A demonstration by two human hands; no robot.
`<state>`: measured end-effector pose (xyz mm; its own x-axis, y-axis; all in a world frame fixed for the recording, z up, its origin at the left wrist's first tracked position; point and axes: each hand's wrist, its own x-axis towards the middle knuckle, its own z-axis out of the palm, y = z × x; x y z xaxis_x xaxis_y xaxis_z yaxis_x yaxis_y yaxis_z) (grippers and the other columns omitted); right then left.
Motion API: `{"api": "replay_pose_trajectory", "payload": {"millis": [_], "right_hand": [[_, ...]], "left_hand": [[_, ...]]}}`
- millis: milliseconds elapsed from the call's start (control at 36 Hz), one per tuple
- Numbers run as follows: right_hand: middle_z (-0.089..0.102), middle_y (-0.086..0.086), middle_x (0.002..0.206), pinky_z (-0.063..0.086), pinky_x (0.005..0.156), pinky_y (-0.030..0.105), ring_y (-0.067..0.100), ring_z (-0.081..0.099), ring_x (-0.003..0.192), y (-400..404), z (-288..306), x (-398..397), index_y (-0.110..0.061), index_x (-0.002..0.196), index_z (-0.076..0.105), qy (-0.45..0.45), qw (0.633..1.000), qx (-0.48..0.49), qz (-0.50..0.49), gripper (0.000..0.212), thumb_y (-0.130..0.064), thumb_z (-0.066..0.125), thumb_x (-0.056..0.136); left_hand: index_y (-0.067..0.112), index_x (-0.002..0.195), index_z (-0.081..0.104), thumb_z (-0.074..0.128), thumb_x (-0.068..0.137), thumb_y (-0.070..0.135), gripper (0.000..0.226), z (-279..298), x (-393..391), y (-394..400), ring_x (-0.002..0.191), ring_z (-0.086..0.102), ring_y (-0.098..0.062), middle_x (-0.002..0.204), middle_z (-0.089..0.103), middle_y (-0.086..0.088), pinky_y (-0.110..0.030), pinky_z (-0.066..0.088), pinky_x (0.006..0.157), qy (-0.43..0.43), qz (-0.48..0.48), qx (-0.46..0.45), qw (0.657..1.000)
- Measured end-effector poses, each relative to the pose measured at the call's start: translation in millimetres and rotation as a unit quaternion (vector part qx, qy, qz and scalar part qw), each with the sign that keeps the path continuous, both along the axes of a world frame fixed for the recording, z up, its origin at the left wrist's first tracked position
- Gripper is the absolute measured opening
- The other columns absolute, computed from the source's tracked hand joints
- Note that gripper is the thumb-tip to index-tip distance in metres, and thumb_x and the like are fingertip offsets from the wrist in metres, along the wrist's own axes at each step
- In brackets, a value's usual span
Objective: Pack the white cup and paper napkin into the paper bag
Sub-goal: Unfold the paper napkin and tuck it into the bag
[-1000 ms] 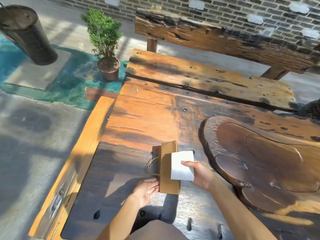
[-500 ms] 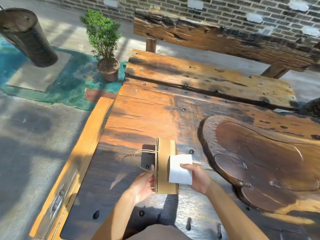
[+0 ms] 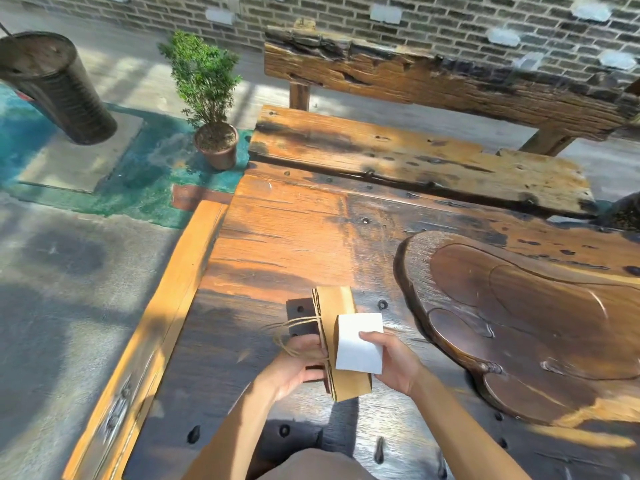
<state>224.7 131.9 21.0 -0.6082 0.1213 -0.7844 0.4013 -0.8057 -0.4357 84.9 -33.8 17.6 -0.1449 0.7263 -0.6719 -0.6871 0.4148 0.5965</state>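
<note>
A brown paper bag [image 3: 341, 315] with twine handles [image 3: 294, 332] is held just above the near part of the wooden table, its mouth turned left. My left hand [image 3: 298, 367] grips the bag at its open edge, by the handles. My right hand [image 3: 393, 362] holds a folded white paper napkin [image 3: 358, 344] flat against the right side of the bag. No white cup shows anywhere in the view.
The wooden table [image 3: 311, 237] has a dark carved wooden tray [image 3: 536, 317] on its right half. A wooden bench [image 3: 415, 157] stands beyond the far edge. A potted plant [image 3: 207, 98] and a dark cylinder [image 3: 59, 88] stand on the floor to the left.
My left hand moved from the bag's lower edge up to its mouth and lifted it; the handles swung out to the left. My right hand kept the napkin against the bag.
</note>
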Motion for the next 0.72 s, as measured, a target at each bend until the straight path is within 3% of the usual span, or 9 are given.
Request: {"api": "replay_pose_trajectory", "payload": {"millis": [139, 361, 417, 500, 556, 611, 667, 722], "right_hand": [[0.068, 0.02, 0.106, 0.057, 0.077, 0.039, 0.031, 0.066, 0.094, -1.4, 1.7, 2.7, -0.001, 0.133, 0.052, 0.008, 1.0, -0.004, -0.016, 0.056, -0.018, 0.067, 0.082], [0.066, 0.021, 0.108, 0.056, 0.079, 0.038, 0.03, 0.066, 0.096, 0.8, 9.6, 9.9, 0.002, 0.135, 0.051, 0.025, 0.999, 0.0, -0.043, 0.069, -0.021, 0.074, 0.075], [0.066, 0.021, 0.108, 0.055, 0.081, 0.037, 0.03, 0.066, 0.097, 1.1, 15.1, 11.0, 0.002, 0.133, 0.053, 0.052, 0.996, -0.012, -0.066, 0.066, -0.021, 0.075, 0.075], [0.064, 0.022, 0.116, 0.052, 0.089, 0.041, 0.032, 0.065, 0.103, -2.3, 28.4, 16.7, 0.006, 0.137, 0.051, 0.119, 0.987, -0.057, -0.087, 0.051, -0.016, 0.059, 0.091], [0.063, 0.024, 0.122, 0.051, 0.097, 0.048, 0.035, 0.065, 0.108, -10.2, 38.4, 20.6, 0.007, 0.134, 0.055, 0.162, 0.98, -0.09, -0.07, 0.045, -0.011, 0.053, 0.093], [0.06, 0.03, 0.128, 0.045, 0.106, 0.054, 0.041, 0.062, 0.114, -21.6, 48.4, 20.1, 0.01, 0.132, 0.055, 0.188, 0.978, -0.09, -0.025, 0.047, -0.007, 0.061, 0.089], [0.056, 0.034, 0.134, 0.037, 0.112, 0.06, 0.043, 0.058, 0.119, -32.8, 56.9, 18.0, 0.009, 0.136, 0.052, 0.195, 0.979, -0.054, 0.037, 0.058, -0.005, 0.071, 0.082], [0.068, 0.021, 0.123, 0.051, 0.101, 0.049, 0.033, 0.065, 0.111, -42.4, 68.4, 15.3, 0.0, 0.131, 0.059, 0.164, 0.981, 0.006, 0.1, 0.049, -0.002, 0.07, 0.083]], "left_hand": [[-0.002, 0.12, 0.064, 0.057, 0.095, 0.012, 0.03, 2.2, 6.3, 5.4, 0.114, 0.065, -0.036, 0.122, 0.067, -0.022, -0.054, 0.048, 0.102, 0.018, -0.029, -0.013, 0.999], [-0.004, 0.101, 0.071, 0.055, 0.095, 0.008, 0.02, 10.1, 11.9, 9.1, 0.099, 0.072, -0.031, 0.103, 0.075, -0.018, -0.048, 0.056, 0.093, 0.085, 0.0, -0.056, 0.995], [-0.002, 0.095, 0.073, 0.057, 0.093, 0.005, 0.017, 12.1, 11.2, 11.9, 0.094, 0.073, -0.029, 0.098, 0.076, -0.017, -0.043, 0.059, 0.087, 0.11, 0.003, -0.069, 0.992], [-0.002, 0.094, 0.073, 0.059, 0.092, 0.003, 0.015, 18.0, 11.0, 16.9, 0.086, 0.075, -0.026, 0.094, 0.077, -0.015, -0.037, 0.062, 0.078, 0.151, -0.003, -0.068, 0.986], [-0.005, 0.09, 0.071, 0.058, 0.092, 0.003, 0.016, 23.4, 13.1, 19.9, 0.076, 0.075, -0.025, 0.084, 0.077, -0.013, -0.037, 0.062, 0.072, 0.165, -0.003, -0.07, 0.984], [-0.007, 0.08, 0.068, 0.046, 0.095, 0.0, 0.027, 31.1, 14.9, 22.6, 0.056, 0.067, -0.021, 0.065, 0.069, -0.01, -0.034, 0.061, 0.058, 0.152, -0.007, -0.084, 0.985], [0.0, 0.066, 0.059, 0.037, 0.094, -0.001, 0.035, 33.9, 16.9, 24.0, 0.041, 0.051, -0.018, 0.053, 0.054, -0.009, -0.021, 0.044, 0.04, 0.137, 0.009, -0.097, 0.986], [0.006, 0.063, 0.056, 0.043, 0.092, 0.002, 0.033, 35.0, 17.0, 23.0, 0.037, 0.052, -0.014, 0.049, 0.056, -0.005, -0.02, 0.041, 0.041, 0.143, -0.01, -0.109, 0.984]]}}
